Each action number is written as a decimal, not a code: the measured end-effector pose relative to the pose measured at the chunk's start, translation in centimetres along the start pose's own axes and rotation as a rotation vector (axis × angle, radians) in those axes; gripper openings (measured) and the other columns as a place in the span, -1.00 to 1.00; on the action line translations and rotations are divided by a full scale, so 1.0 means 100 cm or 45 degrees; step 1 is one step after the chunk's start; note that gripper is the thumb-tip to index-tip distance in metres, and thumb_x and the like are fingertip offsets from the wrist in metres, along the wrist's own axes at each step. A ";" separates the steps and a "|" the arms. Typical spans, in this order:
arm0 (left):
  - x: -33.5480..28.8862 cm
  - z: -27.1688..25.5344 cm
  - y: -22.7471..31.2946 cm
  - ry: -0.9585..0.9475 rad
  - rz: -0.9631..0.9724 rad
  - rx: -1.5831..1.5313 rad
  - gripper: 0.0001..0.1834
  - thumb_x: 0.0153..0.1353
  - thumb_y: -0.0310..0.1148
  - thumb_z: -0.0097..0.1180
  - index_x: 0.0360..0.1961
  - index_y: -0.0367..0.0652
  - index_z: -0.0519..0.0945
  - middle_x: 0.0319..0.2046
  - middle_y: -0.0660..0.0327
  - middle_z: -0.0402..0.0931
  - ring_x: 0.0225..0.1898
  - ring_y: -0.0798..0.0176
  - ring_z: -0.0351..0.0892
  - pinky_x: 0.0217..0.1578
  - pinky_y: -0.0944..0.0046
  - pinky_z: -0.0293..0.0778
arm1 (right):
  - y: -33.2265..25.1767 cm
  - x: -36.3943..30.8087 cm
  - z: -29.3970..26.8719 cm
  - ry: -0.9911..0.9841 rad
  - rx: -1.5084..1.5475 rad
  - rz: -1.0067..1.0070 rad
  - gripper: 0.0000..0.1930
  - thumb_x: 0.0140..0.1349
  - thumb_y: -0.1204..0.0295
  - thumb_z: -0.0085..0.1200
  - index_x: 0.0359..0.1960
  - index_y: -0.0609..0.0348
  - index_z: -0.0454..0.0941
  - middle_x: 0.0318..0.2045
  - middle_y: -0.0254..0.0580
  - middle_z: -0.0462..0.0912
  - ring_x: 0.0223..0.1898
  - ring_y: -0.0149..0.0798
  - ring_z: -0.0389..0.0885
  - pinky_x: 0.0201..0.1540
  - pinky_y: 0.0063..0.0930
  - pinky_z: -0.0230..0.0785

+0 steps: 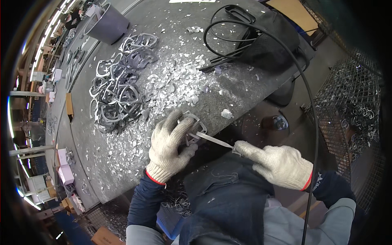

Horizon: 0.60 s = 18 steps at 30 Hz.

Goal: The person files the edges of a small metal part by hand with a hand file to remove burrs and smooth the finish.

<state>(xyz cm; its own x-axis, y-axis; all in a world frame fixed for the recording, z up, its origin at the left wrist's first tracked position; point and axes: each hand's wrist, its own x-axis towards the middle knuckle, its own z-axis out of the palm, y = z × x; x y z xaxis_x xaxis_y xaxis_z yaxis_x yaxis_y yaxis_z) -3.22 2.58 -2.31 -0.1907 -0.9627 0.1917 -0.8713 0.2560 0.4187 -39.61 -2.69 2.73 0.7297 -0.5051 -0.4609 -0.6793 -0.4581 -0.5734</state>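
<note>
My left hand [169, 147], in a white knit glove with a red cuff edge, is closed around a small grey metal frame [200, 125] at the table's near edge. Gloved the same way, my right hand [275, 163] grips a flat file [214, 140] by its handle end, mostly hidden in the fingers. The file's pale blade points left, and its tip meets the frame beside my left fingers. Beyond my left hand lies a heap of similar metal frames [118, 87], with silvery flakes [175, 83] scattered next to it.
A grey bucket [107, 26] stands at the table's far left. A black bag-like thing [271, 41] lies at the far right. A black cable [311, 102] arches down past my right arm. Wire cages [355, 106] with many parts stand right; a blue crate [170, 222] is below.
</note>
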 end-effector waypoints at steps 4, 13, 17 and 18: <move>0.004 -0.004 0.003 -0.029 -0.004 0.005 -0.03 -0.10 -0.39 0.73 0.47 -0.10 0.71 0.54 -0.17 0.60 0.47 -0.42 0.64 0.48 -0.29 0.55 | -0.006 0.004 0.010 0.468 -0.393 -0.182 -0.30 0.63 0.40 0.23 0.75 -0.46 0.49 -0.51 -0.11 0.58 -0.57 -0.06 0.72 -0.52 -0.10 0.67; 0.000 0.000 0.003 -0.010 0.010 0.021 0.04 -0.11 -0.40 0.74 0.54 -0.04 0.66 0.57 -0.17 0.55 0.47 -0.43 0.62 0.45 -0.32 0.56 | -0.003 -0.004 0.028 0.505 -0.300 -0.190 -0.31 0.66 0.39 0.20 0.78 -0.38 0.45 -0.53 -0.08 0.59 -0.60 -0.09 0.72 -0.55 -0.15 0.63; -0.005 0.004 0.003 0.034 0.005 0.016 0.08 -0.15 -0.41 0.75 0.54 0.00 0.65 0.58 -0.15 0.53 0.46 -0.43 0.62 0.43 -0.35 0.58 | -0.004 0.002 0.022 0.296 0.129 -0.235 -0.18 0.60 0.39 0.29 0.85 -0.26 0.30 -0.31 0.02 0.80 -0.45 -0.12 0.84 -0.32 -0.23 0.79; -0.006 0.004 0.003 0.015 0.006 0.059 0.08 -0.16 -0.41 0.76 0.54 0.00 0.65 0.58 -0.14 0.52 0.47 -0.43 0.62 0.43 -0.35 0.57 | -0.006 0.005 0.018 0.222 0.330 -0.262 -0.13 0.58 0.40 0.30 0.87 -0.23 0.26 -0.24 0.04 0.86 -0.41 -0.14 0.87 -0.25 -0.26 0.82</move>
<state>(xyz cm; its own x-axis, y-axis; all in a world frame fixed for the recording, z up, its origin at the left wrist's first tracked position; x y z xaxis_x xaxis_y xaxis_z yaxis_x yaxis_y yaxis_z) -3.59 3.23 -2.67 -0.1900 -0.9603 0.2044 -0.8903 0.2563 0.3764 -38.73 -1.32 1.63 0.8095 -0.5489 -0.2086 -0.4610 -0.3740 -0.8048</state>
